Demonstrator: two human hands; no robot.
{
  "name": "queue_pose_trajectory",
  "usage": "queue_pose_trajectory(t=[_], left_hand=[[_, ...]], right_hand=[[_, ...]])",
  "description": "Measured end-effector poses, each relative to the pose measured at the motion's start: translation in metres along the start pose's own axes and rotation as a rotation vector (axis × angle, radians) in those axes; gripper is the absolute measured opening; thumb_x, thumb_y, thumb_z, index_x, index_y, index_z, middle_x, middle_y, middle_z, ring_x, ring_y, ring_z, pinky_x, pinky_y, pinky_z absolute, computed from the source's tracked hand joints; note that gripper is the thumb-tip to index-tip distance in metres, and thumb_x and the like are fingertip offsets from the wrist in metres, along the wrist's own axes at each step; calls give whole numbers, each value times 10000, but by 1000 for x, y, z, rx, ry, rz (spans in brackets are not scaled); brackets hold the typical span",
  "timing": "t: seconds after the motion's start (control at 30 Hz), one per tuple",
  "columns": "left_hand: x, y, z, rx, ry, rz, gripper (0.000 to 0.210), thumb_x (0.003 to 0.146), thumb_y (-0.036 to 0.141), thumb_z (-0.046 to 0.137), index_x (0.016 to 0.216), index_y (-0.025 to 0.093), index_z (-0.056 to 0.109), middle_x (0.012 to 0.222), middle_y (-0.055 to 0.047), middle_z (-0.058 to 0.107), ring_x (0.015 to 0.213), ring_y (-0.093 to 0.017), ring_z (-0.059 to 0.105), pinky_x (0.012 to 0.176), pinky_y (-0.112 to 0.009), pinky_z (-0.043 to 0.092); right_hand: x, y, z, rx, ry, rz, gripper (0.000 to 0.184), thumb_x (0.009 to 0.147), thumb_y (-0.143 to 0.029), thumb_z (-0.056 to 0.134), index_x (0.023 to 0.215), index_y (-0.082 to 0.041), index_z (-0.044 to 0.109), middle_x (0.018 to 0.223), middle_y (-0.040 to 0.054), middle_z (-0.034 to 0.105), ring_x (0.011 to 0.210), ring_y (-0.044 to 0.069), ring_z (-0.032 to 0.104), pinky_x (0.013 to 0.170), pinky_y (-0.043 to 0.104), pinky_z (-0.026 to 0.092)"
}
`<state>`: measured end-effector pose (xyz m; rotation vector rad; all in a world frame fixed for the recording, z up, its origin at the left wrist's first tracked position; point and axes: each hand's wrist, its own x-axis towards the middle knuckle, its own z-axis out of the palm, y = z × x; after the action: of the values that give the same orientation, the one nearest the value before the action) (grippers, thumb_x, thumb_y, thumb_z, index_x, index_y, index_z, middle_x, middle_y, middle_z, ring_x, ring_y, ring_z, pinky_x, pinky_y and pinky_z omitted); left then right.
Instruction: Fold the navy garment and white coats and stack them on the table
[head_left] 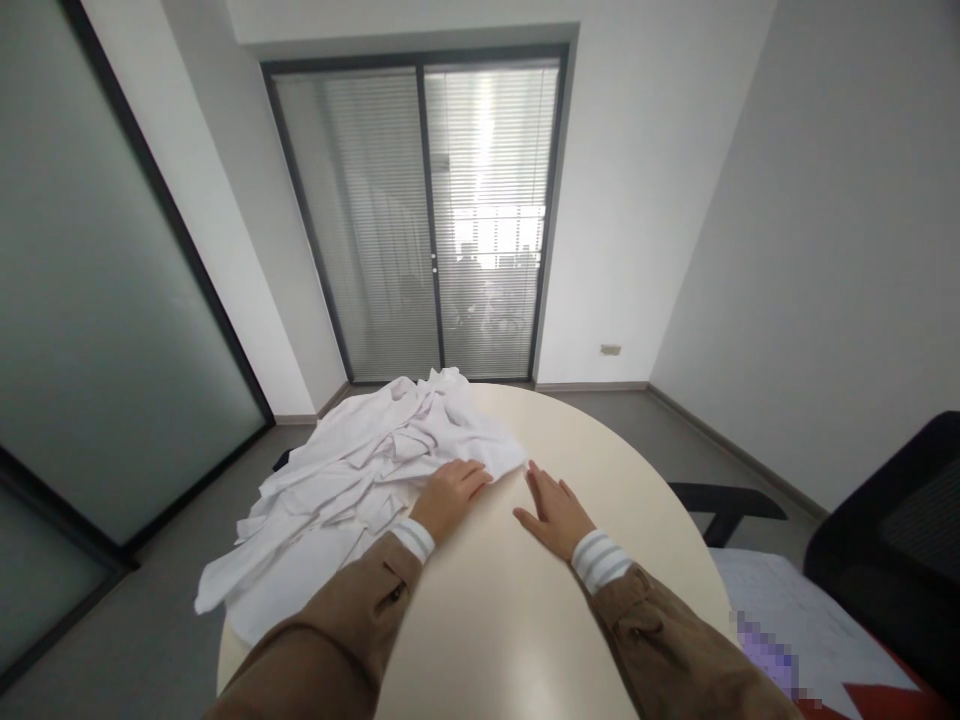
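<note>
A heap of crumpled white cloth (420, 440), perhaps a garment, covers the left side of the round cream table (517, 600) and hangs over its left edge. My left hand (448, 498) lies palm down at the near edge of the cloth, its fingers stretched out over or beside the fabric. Just right of the cloth's pointed corner, my right hand (556, 512) rests on the tabletop with thumb and fingers apart; its fingertips are close to that corner, and I cannot tell whether they touch it. Nothing shows in either hand.
A black office chair (900, 540) stands at the right, its armrest near the table edge. Papers or a printed bag (795, 610) lie on its seat, partly blurred out. Beyond the table is a glazed door with blinds (487, 220); a frosted glass panel (97, 280) stands at left.
</note>
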<state>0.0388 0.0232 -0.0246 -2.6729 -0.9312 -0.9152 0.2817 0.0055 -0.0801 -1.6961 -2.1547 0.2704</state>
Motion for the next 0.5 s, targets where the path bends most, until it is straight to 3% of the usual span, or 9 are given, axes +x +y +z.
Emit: queue_pose_trajectory(t=[0.07, 0.1, 0.17, 0.23, 0.3, 0.37, 0.5], left_hand=[[-2, 16, 5, -4, -71, 102, 176, 997, 242, 503, 1004, 188, 670, 1015, -51, 701, 884, -198, 631, 795, -331, 490], [-2, 24, 8, -6, -110, 155, 177, 998, 239, 500, 1002, 189, 670, 1018, -47, 704, 874, -193, 634, 779, -324, 490], [-3, 39, 12, -20, -191, 253, 179, 1000, 238, 496, 1008, 197, 669, 1016, -37, 707, 859, -183, 641, 751, -310, 490], [-2, 50, 12, -44, -250, 282, 186, 999, 273, 502, 1082, 213, 657, 990, -28, 708, 846, -181, 647, 737, -305, 495], [-2, 55, 8, -62, -252, 192, 253, 995, 320, 508, 1207, 231, 612, 1010, -33, 700, 885, -192, 646, 773, -320, 506], [-2, 52, 3, -26, -192, 1, 319, 979, 320, 524, 1283, 233, 570, 1128, -62, 668, 1013, -217, 622, 879, -356, 498], [-13, 29, -5, 259, -61, -375, 461, 875, 279, 638, 1324, 203, 562, 1438, -147, 475, 1349, -362, 392, 1111, -528, 315]], right_hand=[[0, -3, -3, 54, 68, -24, 955, 862, -429, 564, 1588, -108, 34, 1402, 182, 564, 1300, 305, 513, 1149, 531, 263], [0, -4, -6, 71, 87, -55, 942, 848, -370, 574, 1589, -117, 51, 1312, 163, 632, 1223, 290, 573, 1133, 515, 291], [1, -4, -9, 83, 96, -124, 798, 809, -237, 566, 1551, -167, 282, 1190, 119, 692, 1126, 266, 624, 1086, 458, 363], [2, 0, -11, 108, 125, -141, 608, 781, -162, 540, 1387, -206, 544, 1189, 104, 691, 1120, 253, 624, 1030, 399, 424], [4, 9, -9, 190, 197, -88, 472, 792, -169, 527, 1248, -213, 646, 1211, 96, 685, 1122, 242, 628, 997, 368, 462], [7, 21, -4, 313, 294, -9, 417, 815, -225, 530, 1212, -206, 658, 1223, 92, 688, 1127, 236, 635, 1004, 369, 474], [15, 49, 9, 499, 515, 139, 488, 822, -350, 538, 1252, -144, 641, 1284, 138, 660, 1211, 271, 600, 1084, 432, 428]])
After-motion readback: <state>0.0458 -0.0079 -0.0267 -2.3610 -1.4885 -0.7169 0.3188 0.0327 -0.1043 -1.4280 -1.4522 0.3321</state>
